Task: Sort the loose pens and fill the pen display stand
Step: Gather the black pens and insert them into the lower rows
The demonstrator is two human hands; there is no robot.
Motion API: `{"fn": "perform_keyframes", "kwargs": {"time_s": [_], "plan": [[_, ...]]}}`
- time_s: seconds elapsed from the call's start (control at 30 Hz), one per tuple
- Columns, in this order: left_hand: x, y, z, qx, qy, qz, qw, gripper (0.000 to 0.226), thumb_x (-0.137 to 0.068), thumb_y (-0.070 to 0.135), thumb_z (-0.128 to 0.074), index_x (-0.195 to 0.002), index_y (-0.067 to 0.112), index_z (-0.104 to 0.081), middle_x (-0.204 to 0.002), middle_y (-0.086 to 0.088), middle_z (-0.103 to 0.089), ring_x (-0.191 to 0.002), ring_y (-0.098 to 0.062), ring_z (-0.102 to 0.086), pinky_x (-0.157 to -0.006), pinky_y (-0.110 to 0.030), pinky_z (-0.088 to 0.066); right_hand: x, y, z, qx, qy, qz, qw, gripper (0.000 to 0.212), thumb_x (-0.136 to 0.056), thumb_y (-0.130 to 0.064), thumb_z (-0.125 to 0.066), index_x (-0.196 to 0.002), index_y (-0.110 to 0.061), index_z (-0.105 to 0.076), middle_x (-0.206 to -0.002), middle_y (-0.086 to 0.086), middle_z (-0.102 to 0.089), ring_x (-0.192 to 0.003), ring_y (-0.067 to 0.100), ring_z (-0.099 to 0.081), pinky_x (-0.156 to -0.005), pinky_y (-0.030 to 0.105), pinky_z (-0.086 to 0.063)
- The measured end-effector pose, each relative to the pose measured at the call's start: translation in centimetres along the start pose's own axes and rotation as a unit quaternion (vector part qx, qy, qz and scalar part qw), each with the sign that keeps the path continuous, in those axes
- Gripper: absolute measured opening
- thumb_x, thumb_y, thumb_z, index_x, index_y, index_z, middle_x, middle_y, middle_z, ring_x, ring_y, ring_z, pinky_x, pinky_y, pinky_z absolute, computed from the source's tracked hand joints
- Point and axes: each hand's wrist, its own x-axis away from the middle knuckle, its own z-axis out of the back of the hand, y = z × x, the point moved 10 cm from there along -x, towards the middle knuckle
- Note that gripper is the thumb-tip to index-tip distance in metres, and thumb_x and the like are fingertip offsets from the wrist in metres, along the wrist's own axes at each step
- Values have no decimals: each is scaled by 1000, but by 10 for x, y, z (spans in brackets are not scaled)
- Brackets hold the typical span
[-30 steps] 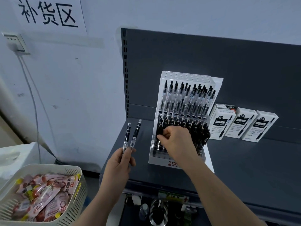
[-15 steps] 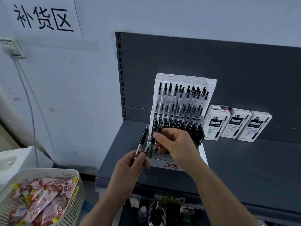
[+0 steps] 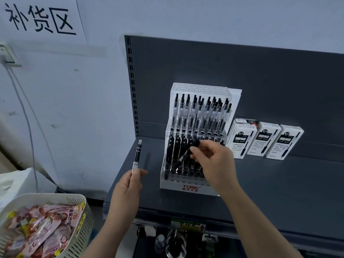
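Pen [image 3: 136, 155] upright in left hand [image 3: 128, 189] pinch; right hand [image 3: 214, 162] pinches second pen [image 3: 185, 154] over stand [image 3: 189, 188].

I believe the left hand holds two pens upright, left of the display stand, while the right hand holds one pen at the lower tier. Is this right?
Not quite. The head view shows the left hand holding only one upright pen, not two. The rest stands: it is left of the display stand, and the right hand pinches a slanted pen at the lower tier.

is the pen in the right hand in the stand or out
Out. The right hand pinches the pen tilted over the front row of the stand, its tip above the holes.
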Motion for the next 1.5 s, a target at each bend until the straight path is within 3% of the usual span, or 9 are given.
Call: {"fn": "perform_keyframes", "kwargs": {"time_s": [0.27, 0.4, 0.6, 0.77, 0.9, 1.0, 1.07, 1.23, 1.5], "plan": [[6, 4, -12, 89, -35, 42, 995, 25, -102, 20, -35, -86, 8, -50, -60, 2, -42, -48, -9, -32, -44, -23, -30, -2, -16, -50, 239, -98, 66, 964, 23, -94, -29, -60, -93, -8, -70, -74, 2, -70, -68, 16, -64, -72, 37, -55], [8, 6, -14, 71, -47, 22, 996, 23, -101, 16, -40, -93, 10, -61, -72, 0, -62, -64, -12, -55, -64, -22, -48, -2, 1, -56, 255, -125, 19, 959, 26, -94, -31, -59, -93, -8, -70, -73, 2, -70, -67, 16, -66, -72, 35, -57], [13, 17, -37, 98, -110, 13, 989, 24, -100, 9, -40, -96, 7, -64, -72, 0, -70, -69, -7, -63, -66, -15, -51, 11, 5, -47, 183, -132, -14, 974, 23, -91, -41, -62, -92, -19, -69, -76, -8, -68, -68, 5, -64, -69, 22, -56], [22, 26, -67, 35, -194, -7, 980, 27, -101, 15, -38, -98, 8, -64, -75, 2, -68, -69, -11, -57, -68, -20, -48, 18, -3, -54, -60, -201, -71, 975, 8, -91, -13, -65, -98, -16, -66, -78, 2, -69, -64, 10, -65, -60, 21, -55], [14, 30, -57, -82, -147, -64, 984, 23, -99, 22, -45, -95, 29, -66, -89, 11, -71, -82, -3, -64, -77, -22, -50, 9, -5, -21, -114, -125, -75, 983, 8, -88, -8, -68, -93, -14, -68, -75, 2, -72, -65, 10, -69, -64, 21, -56], [2, 34, -34, -162, -67, -107, 979, 16, -97, 25, -50, -103, 30, -64, -94, 19, -68, -90, 1, -62, -78, -22, -47, -1, -8, 13, -96, -32, -29, 994, 11, -87, -8, -69, -90, -18, -69, -78, 1, -73, -71, 10, -71, -71, 23, -59], [-4, 40, -21, -244, -18, -146, 958, 22, -96, 25, -52, -115, 23, -63, -103, 15, -65, -96, -7, -61, -81, -25, -46, -4, -8, 19, -49, 3, -3, 999, 10, -87, -11, -69, -90, -20, -68, -77, -2, -72, -73, 9, -71, -73, 26, -59], [-5, 58, -16, -425, 27, -248, 870, 29, -87, 25, -54, -108, 11, -68, -93, -2, -71, -81, -29, -64, -70, -37, -51, -2, 2, -11, 82, -37, 9, 996, 11, -90, -21, -66, -97, -13, -69, -77, -6, -70, -72, 8, -67, -70, 33, -59], [1, 63, -20, -455, 11, -251, 854, 47, -87, 38, -37, -111, 10, -68, -93, -3, -70, -81, -28, -64, -69, -37, -52, 1, 15, -39, 177, -69, -1, 982, 16, -93, -26, -61, -94, -11, -68, -74, -2, -68, -67, 11, -65, -68, 36, -58]]}}
